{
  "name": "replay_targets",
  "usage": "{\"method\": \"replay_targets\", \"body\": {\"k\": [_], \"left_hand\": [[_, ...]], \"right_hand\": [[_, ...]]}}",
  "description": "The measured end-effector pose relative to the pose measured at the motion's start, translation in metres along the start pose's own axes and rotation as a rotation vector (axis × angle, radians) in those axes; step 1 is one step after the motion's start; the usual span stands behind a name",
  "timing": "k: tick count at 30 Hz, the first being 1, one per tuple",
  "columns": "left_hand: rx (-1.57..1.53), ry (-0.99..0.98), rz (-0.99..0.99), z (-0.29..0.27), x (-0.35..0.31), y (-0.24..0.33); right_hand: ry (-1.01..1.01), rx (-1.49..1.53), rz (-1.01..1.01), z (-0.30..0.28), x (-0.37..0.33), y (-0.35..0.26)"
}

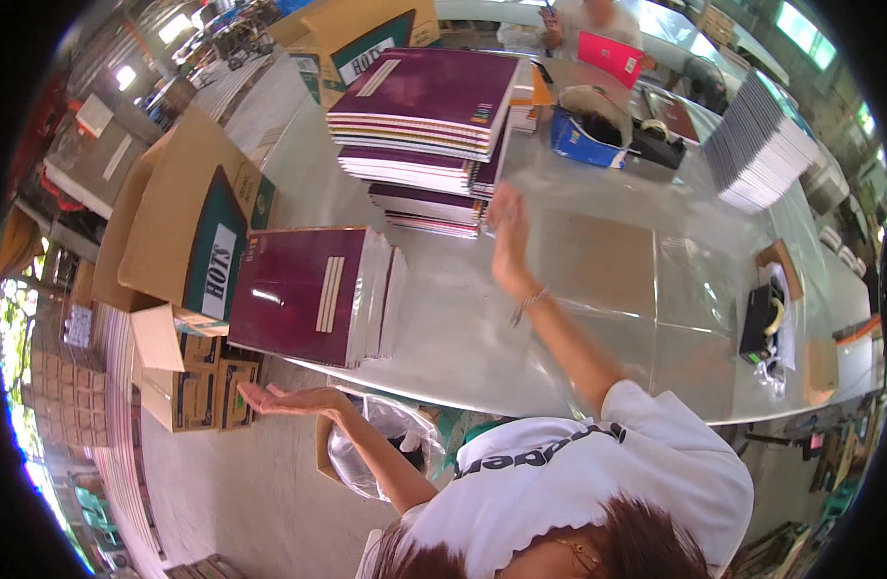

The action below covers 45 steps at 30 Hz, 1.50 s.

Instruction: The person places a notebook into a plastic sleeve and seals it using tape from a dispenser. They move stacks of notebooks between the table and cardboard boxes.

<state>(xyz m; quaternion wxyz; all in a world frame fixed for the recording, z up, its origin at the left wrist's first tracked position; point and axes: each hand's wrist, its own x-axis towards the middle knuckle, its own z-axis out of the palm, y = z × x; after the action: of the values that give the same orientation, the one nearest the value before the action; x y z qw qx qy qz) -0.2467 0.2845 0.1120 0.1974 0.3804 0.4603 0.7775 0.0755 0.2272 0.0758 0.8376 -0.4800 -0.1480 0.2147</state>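
Observation:
My left hand (pixel 294 399) is open, palm up and fingers stretched out, just below the table's near left edge. Above it, a stack of maroon-covered notebooks (pixel 294 294) sits at that edge, apart from the hand. My right hand (pixel 507 232), a bracelet on its wrist, is raised beside the right side of a taller pile of maroon notebooks (pixel 424 92). Its fingers look extended and hold nothing I can see; whether they touch the pile I cannot tell. The notebooks in the tall pile lie in several offset layers with their page edges showing.
An open cardboard box (pixel 178 222) stands left of the notebooks, with smaller cartons (pixel 197 391) below. Across the glossy table (pixel 443 318) are a blue box (pixel 588 135), tape dispensers (pixel 757 323) and a tall grey stack (pixel 757 145). Another person (pixel 603 24) sits opposite, near a pink folder (pixel 609 58).

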Motion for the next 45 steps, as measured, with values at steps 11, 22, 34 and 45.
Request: {"method": "replay_targets", "body": {"k": [11, 22, 34, 45], "left_hand": [[-0.02, -0.953, 0.509, 0.196, -0.111, 0.094], [-0.058, -1.079, 0.586, 0.225, -0.109, 0.049], [-0.25, -1.006, 0.61, 0.214, -0.09, 0.043], [-0.178, -1.128, 0.94, 0.155, -0.137, 0.138]], "right_hand": [[-0.381, 0.18, 0.431, 0.019, 0.148, -0.135], [-0.346, 0.105, 0.278, 0.001, 0.079, -0.123], [-0.291, -0.141, -0.215, -0.053, 0.042, -0.068], [-0.201, -0.328, -0.657, -0.127, 0.0, -0.156]]}}
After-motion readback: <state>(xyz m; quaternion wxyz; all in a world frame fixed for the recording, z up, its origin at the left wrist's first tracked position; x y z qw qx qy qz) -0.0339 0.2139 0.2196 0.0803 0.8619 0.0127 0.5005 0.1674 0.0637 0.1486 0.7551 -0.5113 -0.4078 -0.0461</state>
